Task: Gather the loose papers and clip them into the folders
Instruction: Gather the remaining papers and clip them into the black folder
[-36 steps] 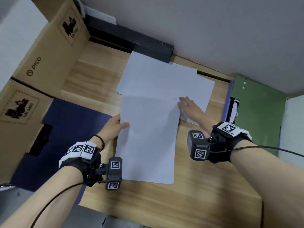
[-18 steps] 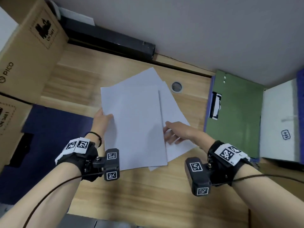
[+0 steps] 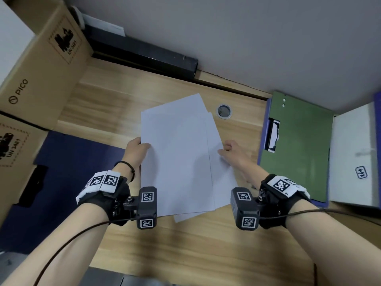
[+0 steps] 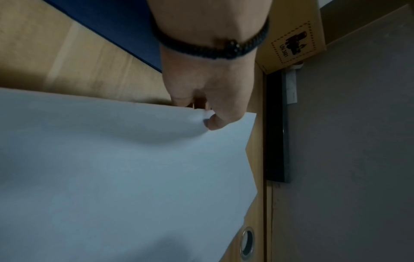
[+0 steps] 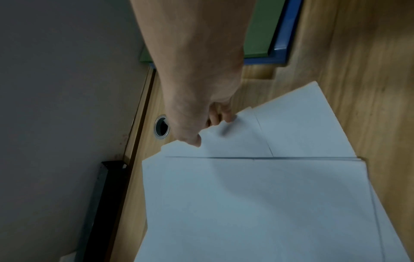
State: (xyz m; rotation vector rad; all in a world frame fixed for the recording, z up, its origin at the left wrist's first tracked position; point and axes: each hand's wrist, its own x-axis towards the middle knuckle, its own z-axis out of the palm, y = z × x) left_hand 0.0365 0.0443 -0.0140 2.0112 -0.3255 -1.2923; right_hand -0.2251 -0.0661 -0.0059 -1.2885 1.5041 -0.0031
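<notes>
Loose papers (image 3: 177, 162), fanned on the counter (image 3: 206, 254): left hand (image 3: 135, 151) pinches one edge, right hand (image 3: 232, 152) pinches the opposite, apparently to square them for the green folder (image 3: 299, 145) alongside.

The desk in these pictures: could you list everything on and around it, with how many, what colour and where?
papers: several loose white sheets, fanned and overlapping, mid-desk between the hands
green folder: one, with a clip at its left edge, lying on a blue folder at the right
dark blue folder: one, flat on the left of the desk
cardboard boxes: two, brown, stacked at far left
black bar: one, along the wall at the back
cable hole: one, grey-rimmed, in the wooden desk
white box: one, far right
wrist cameras: two, black, with square markers
left hand: pinches the left edge of the papers
right hand: grips their right edge
</notes>
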